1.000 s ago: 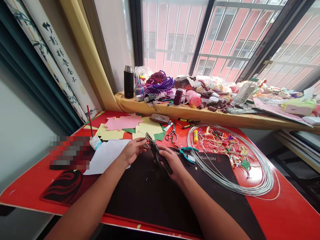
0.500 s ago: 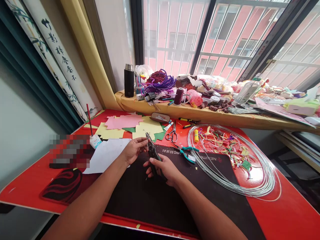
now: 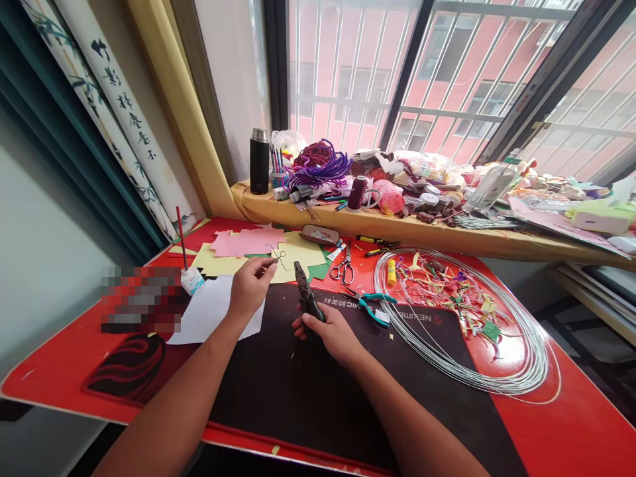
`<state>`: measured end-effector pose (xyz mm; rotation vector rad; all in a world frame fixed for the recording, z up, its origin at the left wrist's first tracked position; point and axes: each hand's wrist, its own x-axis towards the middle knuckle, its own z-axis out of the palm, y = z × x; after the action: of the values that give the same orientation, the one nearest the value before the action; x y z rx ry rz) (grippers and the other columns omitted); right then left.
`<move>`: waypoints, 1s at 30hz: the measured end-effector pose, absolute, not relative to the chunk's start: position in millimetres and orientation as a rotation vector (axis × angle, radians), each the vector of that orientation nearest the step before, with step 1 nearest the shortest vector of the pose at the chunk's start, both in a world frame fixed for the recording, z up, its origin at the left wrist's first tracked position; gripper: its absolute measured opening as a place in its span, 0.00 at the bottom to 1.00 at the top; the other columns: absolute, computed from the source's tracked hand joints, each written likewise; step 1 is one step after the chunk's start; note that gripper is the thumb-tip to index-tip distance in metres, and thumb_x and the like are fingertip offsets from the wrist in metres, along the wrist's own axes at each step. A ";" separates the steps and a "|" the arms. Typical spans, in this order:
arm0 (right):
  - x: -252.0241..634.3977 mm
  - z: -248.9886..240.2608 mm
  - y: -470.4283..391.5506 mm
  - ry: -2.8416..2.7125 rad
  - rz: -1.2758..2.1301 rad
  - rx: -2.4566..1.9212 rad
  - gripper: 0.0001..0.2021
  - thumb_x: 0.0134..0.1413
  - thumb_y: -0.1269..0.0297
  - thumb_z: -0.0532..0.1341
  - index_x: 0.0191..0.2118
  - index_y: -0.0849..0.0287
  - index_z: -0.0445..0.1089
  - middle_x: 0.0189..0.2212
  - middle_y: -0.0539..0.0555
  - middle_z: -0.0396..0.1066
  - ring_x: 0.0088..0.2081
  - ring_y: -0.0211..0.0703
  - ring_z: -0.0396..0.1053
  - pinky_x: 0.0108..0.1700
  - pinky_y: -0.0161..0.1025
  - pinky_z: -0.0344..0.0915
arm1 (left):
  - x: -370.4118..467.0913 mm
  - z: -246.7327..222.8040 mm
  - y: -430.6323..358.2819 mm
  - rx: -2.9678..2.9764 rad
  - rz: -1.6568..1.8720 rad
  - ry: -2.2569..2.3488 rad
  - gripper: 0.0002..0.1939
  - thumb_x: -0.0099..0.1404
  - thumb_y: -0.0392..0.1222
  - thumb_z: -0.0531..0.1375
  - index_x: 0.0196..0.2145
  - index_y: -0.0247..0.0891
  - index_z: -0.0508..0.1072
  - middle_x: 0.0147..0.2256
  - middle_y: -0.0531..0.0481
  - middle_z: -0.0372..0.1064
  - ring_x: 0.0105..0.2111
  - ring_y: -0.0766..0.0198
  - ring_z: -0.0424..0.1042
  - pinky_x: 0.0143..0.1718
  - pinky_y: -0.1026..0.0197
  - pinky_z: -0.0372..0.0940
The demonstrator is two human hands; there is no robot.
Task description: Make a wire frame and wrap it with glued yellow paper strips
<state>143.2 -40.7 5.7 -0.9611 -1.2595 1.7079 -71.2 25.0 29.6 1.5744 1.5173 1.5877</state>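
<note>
My left hand [image 3: 253, 283] pinches a small bent wire piece [image 3: 278, 256] between thumb and fingertips, raised over the yellow paper. Loops and thin ends of the wire stick out past the fingers. Black pliers [image 3: 307, 295] are gripped in my right hand [image 3: 328, 330], their jaws pointing up and away and looking closed. A gap separates the pliers from the wire piece. Below both hands lies a black desk mat [image 3: 298, 404], with a white paper sheet [image 3: 211, 311] partly under my left forearm.
Teal-handled pliers [image 3: 370, 308], scissors [image 3: 344, 268] and a large wire coil [image 3: 531, 371] lie to the right, with colourful scraps inside the coil. A white bottle [image 3: 191, 281] holding a red stick stands left. A cluttered ledge [image 3: 278, 211] runs behind.
My left hand has moved left and up, taking the wire piece away from the pliers. My right hand still holds the pliers, now apart from the wire.
</note>
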 end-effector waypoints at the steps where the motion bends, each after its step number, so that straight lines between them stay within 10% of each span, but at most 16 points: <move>1: 143.1 6.6 -41.1 -1.292 1.684 -0.963 0.20 0.56 0.50 0.69 0.48 0.59 0.74 0.35 0.55 0.80 0.34 0.45 0.77 0.41 0.43 0.72 | -69.7 30.4 23.2 1.638 1.574 1.527 0.11 0.64 0.48 0.65 0.39 0.40 0.82 0.39 0.46 0.77 0.35 0.58 0.72 0.39 0.58 0.65; 9: 147.3 18.2 -42.4 -1.638 1.383 -1.075 0.15 0.61 0.50 0.63 0.35 0.58 0.78 0.41 0.53 0.78 0.44 0.52 0.72 0.47 0.43 0.63 | -64.2 32.3 18.4 1.772 1.530 1.526 0.09 0.67 0.45 0.63 0.40 0.42 0.82 0.38 0.47 0.76 0.34 0.58 0.72 0.40 0.58 0.66; 17: 145.1 18.9 -45.3 -1.617 1.532 -1.067 0.17 0.62 0.49 0.63 0.36 0.60 0.75 0.31 0.51 0.73 0.27 0.39 0.61 0.30 0.36 0.59 | -66.4 32.2 19.6 1.893 1.503 1.608 0.11 0.69 0.46 0.61 0.42 0.40 0.81 0.40 0.47 0.77 0.34 0.59 0.73 0.37 0.58 0.67; 30: 137.5 22.4 -44.4 -1.498 1.655 -1.060 0.20 0.56 0.45 0.66 0.39 0.59 0.70 0.35 0.55 0.76 0.27 0.38 0.66 0.30 0.39 0.71 | -67.3 35.9 16.5 1.922 1.539 1.718 0.03 0.67 0.42 0.63 0.36 0.41 0.76 0.33 0.51 0.76 0.30 0.62 0.73 0.35 0.60 0.67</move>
<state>137.5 -44.4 22.4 -1.0598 -1.4980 1.6548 -67.3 16.5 35.9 1.9222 1.7176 1.5394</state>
